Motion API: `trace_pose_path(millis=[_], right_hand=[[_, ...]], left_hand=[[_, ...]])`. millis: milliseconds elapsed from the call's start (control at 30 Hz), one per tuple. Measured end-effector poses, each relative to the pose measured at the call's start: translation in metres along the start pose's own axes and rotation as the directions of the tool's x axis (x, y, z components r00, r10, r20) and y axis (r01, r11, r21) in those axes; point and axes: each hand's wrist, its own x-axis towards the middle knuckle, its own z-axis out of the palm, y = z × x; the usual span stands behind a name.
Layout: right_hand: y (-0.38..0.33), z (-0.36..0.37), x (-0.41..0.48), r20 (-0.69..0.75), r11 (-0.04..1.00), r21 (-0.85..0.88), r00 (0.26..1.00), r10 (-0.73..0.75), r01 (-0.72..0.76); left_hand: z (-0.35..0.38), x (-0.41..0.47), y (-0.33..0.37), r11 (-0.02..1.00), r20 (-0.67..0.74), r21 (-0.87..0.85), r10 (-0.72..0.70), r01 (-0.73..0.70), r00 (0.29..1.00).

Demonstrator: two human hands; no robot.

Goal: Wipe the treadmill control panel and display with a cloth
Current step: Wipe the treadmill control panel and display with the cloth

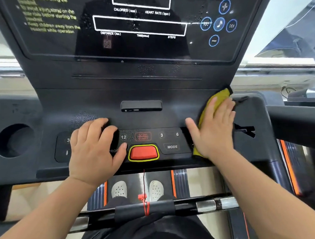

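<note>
The treadmill's dark grey control panel [98, 96] fills most of the view, a matte plastic console with a round cup hole [15, 140] sunk into its left wing. Above it tilts the glossy black display [140, 26], unlit, with white-outlined readout boxes labelled for calories, heart rate, distance, time and steps, yellow-green warning text on its left, and blue-ringed music and plus/minus icons on its right; fine specks and a dim reflection show across its glass. Below the console a black handlebar [207, 205] with metal sensor sections crosses the frame. The left hand [93, 149] lies palm down on the left part of the button strip, its fingers gently bent over the panel's ridge and holding nothing, its thumb near the number 12. The right hand [215, 129] is spread flat, fingers straight, pressing the cloth [219, 96] against the panel's right side. The cloth is mustard yellow with a dark edge, folded, showing past the fingertips at the console's upper right corner and again under the wrist. Between the hands sits the red stop button [143, 152], ringed in yellow, and a thin red cord [145, 197] hangs from it down to the bar.
</note>
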Motion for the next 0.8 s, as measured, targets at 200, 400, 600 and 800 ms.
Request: trace_pose_path(millis=[200,400,600,800], right_hand=[[-0.091,0.015,-0.031,0.044,0.943,-0.024,0.943,-0.331,0.332],[-0.007,0.004,-0.015,0.042,0.928,-0.084,0.932,-0.360,0.362],[0.007,-0.002,-0.007,0.030,0.988,-0.042,0.989,-0.148,0.149],[-0.071,0.011,-0.025,0.055,0.923,-0.024,0.922,-0.383,0.385]], left_hand=[[0.000,0.001,0.001,1.000,0.010,0.015,-0.006,0.006,1.000],[0.000,0.001,0.002,1.000,-0.018,0.004,-0.013,0.013,1.000],[0.000,-0.001,0.000,0.999,0.010,0.017,-0.027,0.027,1.000],[-0.002,-0.001,0.002,0.998,0.026,0.033,-0.053,0.052,0.998]])
